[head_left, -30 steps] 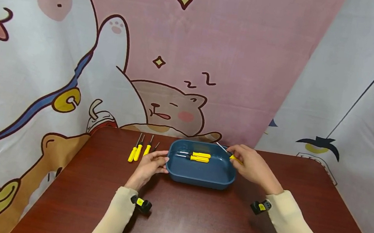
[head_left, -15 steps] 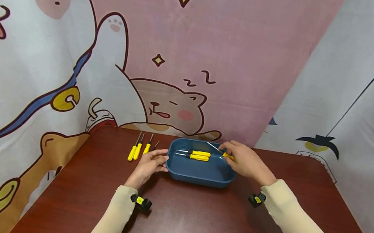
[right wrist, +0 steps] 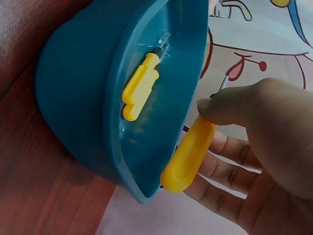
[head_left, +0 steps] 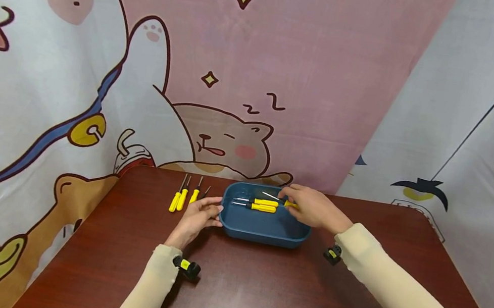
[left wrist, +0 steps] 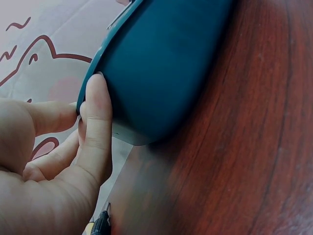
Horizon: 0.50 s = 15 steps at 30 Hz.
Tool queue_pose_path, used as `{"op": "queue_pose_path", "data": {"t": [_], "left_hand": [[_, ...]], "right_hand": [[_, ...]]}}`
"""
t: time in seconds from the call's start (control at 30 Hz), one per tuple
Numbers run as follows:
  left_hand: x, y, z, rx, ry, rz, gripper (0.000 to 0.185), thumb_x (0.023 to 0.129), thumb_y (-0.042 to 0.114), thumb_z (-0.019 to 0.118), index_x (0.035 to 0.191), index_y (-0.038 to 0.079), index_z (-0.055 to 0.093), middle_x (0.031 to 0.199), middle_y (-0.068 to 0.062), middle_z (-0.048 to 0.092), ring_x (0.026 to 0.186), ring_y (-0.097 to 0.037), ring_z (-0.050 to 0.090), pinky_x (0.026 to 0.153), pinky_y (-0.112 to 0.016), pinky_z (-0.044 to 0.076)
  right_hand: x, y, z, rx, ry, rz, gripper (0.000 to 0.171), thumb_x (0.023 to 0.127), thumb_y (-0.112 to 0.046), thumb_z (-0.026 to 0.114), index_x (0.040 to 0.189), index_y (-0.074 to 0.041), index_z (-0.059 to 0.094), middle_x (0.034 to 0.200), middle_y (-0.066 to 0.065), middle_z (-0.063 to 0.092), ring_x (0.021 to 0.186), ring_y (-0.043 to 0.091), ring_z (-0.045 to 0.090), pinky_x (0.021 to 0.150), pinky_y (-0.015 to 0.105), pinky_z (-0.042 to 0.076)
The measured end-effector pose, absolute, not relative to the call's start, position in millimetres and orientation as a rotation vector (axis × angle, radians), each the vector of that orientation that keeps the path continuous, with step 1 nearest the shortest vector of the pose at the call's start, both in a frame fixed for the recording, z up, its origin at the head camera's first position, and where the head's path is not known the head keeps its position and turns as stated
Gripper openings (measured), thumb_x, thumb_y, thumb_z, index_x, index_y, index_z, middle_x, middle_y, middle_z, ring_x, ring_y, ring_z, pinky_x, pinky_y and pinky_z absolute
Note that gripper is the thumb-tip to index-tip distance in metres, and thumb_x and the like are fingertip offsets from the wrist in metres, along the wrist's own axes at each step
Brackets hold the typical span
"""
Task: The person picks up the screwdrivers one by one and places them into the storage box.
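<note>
A blue plastic tray (head_left: 265, 238) stands on the table, with two yellow-handled screwdrivers (head_left: 263, 208) lying side by side in it. At its left end my left hand (head_left: 193, 220) pinches the rim; the left wrist view shows fingertips against the tray's wall (left wrist: 161, 73). My right hand (head_left: 316, 208) holds another screwdriver (right wrist: 188, 154) by its yellow handle, above the right half of the tray. Its thin shaft points left, over the tray's back part. In the right wrist view, the thumb lies on the handle's upper end, with fingers behind it.
Several more yellow-handled screwdrivers (head_left: 183, 200) lie on the table left of the tray, partly hidden by the left hand. The brown wooden table (head_left: 250, 286) meets a cartoon-printed curtain (head_left: 319, 81) at its back edge.
My right hand has moved left and slightly down with the screwdriver, from the tray's right end to over its inside. The left hand has stayed at the rim.
</note>
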State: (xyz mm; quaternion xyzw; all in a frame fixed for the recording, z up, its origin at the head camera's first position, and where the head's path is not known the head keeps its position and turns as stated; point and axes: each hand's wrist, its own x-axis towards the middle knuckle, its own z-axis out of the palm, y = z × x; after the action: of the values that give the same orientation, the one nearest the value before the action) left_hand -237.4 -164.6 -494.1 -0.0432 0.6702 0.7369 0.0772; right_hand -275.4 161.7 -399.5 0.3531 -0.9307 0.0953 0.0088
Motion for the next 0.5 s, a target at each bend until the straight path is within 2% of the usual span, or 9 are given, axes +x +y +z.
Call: {"op": "queue_pose_path", "data": {"t": [0.23,0.5], "left_hand": [[-236.9,-164.2,-492.3,-0.14,2.003,2.209,0.037,0.098,0.009,0.067,0.135,0.005,0.064,0.097,-0.013,0.068,0.072,-0.017,0.068,0.071,-0.029,0.064],[-236.4,-165.1,-492.4,-0.135,1.992,2.211,0.038,0.099,0.01,0.067,0.136,0.005,0.063,0.105,-0.024,0.067,0.073,-0.018,0.068,0.072,-0.029,0.064]], "right_hand": [[-279.9,154.2,-396.4,1.185,-2.91,0.24,0.031,0.094,-0.016,0.074,0.125,-0.017,0.069,0.117,0.003,0.068,0.086,0.012,0.062,0.078,0.033,0.06],[-284.0,144.7,-395.1,1.282,-2.909,0.226,0.033,0.094,-0.013,0.072,0.127,-0.016,0.069,0.108,0.002,0.066,0.081,0.011,0.058,0.075,0.03,0.056]]}}
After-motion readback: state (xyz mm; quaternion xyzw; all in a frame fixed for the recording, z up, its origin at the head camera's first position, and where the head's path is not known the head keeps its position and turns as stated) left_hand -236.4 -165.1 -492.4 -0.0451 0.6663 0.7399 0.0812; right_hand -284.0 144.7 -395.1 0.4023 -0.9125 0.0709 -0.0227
